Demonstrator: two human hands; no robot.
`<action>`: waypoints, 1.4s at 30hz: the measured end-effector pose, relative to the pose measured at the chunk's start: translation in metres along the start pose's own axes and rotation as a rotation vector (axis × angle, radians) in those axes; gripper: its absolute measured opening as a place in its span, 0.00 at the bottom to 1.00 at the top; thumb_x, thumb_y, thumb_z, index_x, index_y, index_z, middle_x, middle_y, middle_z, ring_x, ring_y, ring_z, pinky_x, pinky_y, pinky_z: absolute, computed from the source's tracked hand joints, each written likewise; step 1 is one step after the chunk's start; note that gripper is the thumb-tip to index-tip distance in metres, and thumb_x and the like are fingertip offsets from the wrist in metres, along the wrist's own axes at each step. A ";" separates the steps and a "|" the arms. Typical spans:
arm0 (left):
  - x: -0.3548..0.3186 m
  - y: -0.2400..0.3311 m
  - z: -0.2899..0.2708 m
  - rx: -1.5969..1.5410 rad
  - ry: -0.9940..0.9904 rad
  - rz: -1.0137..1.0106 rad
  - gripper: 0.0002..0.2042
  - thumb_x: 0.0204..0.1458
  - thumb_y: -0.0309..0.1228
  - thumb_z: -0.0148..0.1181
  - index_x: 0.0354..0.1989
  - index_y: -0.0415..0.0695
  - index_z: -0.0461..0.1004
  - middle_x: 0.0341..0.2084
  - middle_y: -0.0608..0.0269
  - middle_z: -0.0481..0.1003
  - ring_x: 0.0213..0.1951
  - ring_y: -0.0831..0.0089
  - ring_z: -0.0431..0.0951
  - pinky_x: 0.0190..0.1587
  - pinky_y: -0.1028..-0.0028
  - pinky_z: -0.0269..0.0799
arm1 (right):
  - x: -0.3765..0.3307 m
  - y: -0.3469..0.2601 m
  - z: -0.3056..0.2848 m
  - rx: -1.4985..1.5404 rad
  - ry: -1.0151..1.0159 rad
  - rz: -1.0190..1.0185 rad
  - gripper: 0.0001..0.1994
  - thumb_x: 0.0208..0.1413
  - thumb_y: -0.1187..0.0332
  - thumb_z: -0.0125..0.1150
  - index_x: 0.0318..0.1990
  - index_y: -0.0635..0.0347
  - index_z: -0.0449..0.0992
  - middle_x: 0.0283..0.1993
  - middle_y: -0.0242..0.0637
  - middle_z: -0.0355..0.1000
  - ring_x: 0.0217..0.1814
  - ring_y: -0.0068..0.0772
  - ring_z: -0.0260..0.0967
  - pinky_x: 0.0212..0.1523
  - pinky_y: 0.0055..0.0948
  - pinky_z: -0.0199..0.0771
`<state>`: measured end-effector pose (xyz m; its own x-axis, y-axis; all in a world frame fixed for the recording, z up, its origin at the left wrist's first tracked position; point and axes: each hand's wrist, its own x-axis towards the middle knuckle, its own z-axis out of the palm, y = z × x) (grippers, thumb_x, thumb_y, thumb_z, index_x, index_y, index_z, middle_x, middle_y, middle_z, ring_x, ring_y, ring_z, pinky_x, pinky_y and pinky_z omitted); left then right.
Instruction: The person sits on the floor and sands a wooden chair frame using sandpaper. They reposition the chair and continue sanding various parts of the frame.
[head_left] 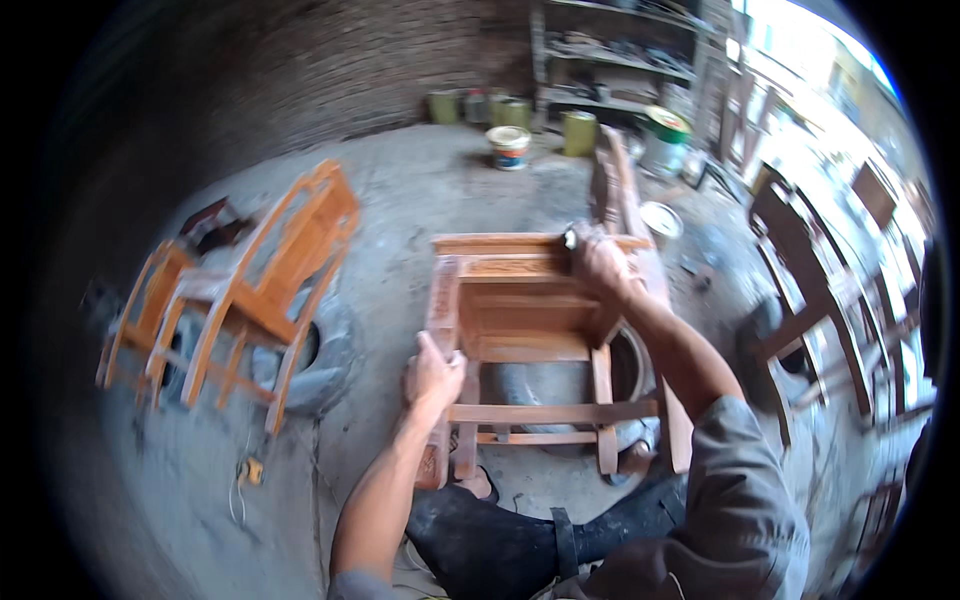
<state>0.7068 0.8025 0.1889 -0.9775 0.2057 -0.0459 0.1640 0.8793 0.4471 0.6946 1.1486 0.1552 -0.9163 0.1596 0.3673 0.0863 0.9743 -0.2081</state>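
A brown wooden chair frame (555, 412) lies tipped in front of me, with its legs and crossbars toward my body. My left hand (437, 375) is closed around the long wooden piece at its left side, thumb on top. At the far right corner my right hand (602, 265) is closed on a small dark object with a pale round end (571, 239). It rests against the upper rail (500, 244); blur and my fingers hide its kind. A rubber tyre (628, 365) shows beneath the frame.
Orange-brown chairs (290, 265) stand at left, near another tyre (335, 350). Darker chair frames (815, 280) fill the right side. A white bucket (509, 148), a green-rimmed bucket (665, 138) and yellowish tins (579, 133) sit behind, by a metal shelf (620, 70). A yellow plug-like item (251, 470) with cord lies left.
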 end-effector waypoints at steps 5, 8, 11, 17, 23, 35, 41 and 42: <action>0.004 0.000 0.010 0.023 0.050 0.049 0.26 0.51 0.42 0.60 0.51 0.37 0.59 0.35 0.31 0.77 0.40 0.35 0.78 0.45 0.46 0.72 | -0.018 0.043 -0.001 -0.337 0.058 0.378 0.20 0.59 0.66 0.46 0.51 0.76 0.72 0.54 0.58 0.72 0.57 0.52 0.72 0.58 0.45 0.69; 0.005 0.002 0.007 0.023 0.061 0.054 0.27 0.51 0.42 0.60 0.51 0.36 0.59 0.36 0.31 0.77 0.42 0.37 0.77 0.46 0.48 0.71 | -0.027 0.003 0.025 -0.283 0.120 0.222 0.29 0.59 0.69 0.40 0.64 0.83 0.56 0.68 0.66 0.58 0.74 0.58 0.53 0.76 0.46 0.42; 0.004 -0.009 0.004 0.061 0.063 0.050 0.29 0.52 0.42 0.60 0.54 0.35 0.59 0.37 0.31 0.77 0.43 0.37 0.77 0.47 0.48 0.71 | -0.043 0.028 0.010 -0.166 0.214 0.370 0.30 0.58 0.68 0.40 0.65 0.84 0.54 0.68 0.67 0.56 0.73 0.60 0.52 0.75 0.47 0.43; 0.007 -0.009 0.010 0.046 0.058 0.080 0.30 0.52 0.42 0.60 0.56 0.33 0.58 0.38 0.31 0.77 0.43 0.38 0.77 0.47 0.49 0.71 | -0.038 -0.008 0.026 -0.182 0.032 0.259 0.32 0.58 0.67 0.39 0.66 0.85 0.51 0.70 0.69 0.52 0.74 0.63 0.50 0.74 0.50 0.45; 0.005 -0.011 0.005 0.025 0.055 0.042 0.31 0.51 0.41 0.60 0.57 0.33 0.57 0.38 0.30 0.77 0.44 0.37 0.77 0.48 0.49 0.71 | -0.066 0.033 0.000 -0.150 0.107 0.238 0.33 0.57 0.67 0.40 0.66 0.86 0.51 0.70 0.72 0.49 0.75 0.65 0.45 0.76 0.50 0.40; 0.001 -0.005 0.000 0.065 -0.018 -0.032 0.32 0.52 0.44 0.60 0.58 0.35 0.56 0.39 0.30 0.76 0.44 0.37 0.78 0.49 0.50 0.72 | -0.054 0.070 -0.032 -0.100 0.027 -0.467 0.35 0.53 0.67 0.53 0.68 0.71 0.55 0.72 0.58 0.53 0.75 0.54 0.50 0.75 0.44 0.50; 0.004 0.002 0.005 0.033 -0.041 -0.001 0.30 0.52 0.43 0.60 0.55 0.35 0.57 0.38 0.30 0.77 0.44 0.38 0.78 0.49 0.49 0.72 | 0.043 -0.079 0.015 -0.138 -0.081 -0.564 0.31 0.62 0.59 0.46 0.68 0.69 0.57 0.72 0.54 0.55 0.75 0.49 0.52 0.76 0.38 0.47; 0.004 0.001 0.002 0.030 -0.050 -0.006 0.30 0.52 0.43 0.59 0.55 0.35 0.57 0.38 0.30 0.77 0.43 0.38 0.78 0.49 0.49 0.72 | 0.047 -0.077 0.014 -0.077 -0.093 -0.568 0.30 0.63 0.59 0.46 0.68 0.69 0.57 0.72 0.55 0.55 0.74 0.49 0.53 0.75 0.38 0.48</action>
<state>0.7038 0.8049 0.1873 -0.9707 0.2213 -0.0938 0.1630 0.8929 0.4197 0.6395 1.0789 0.1759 -0.8577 -0.4028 0.3197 -0.4038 0.9125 0.0664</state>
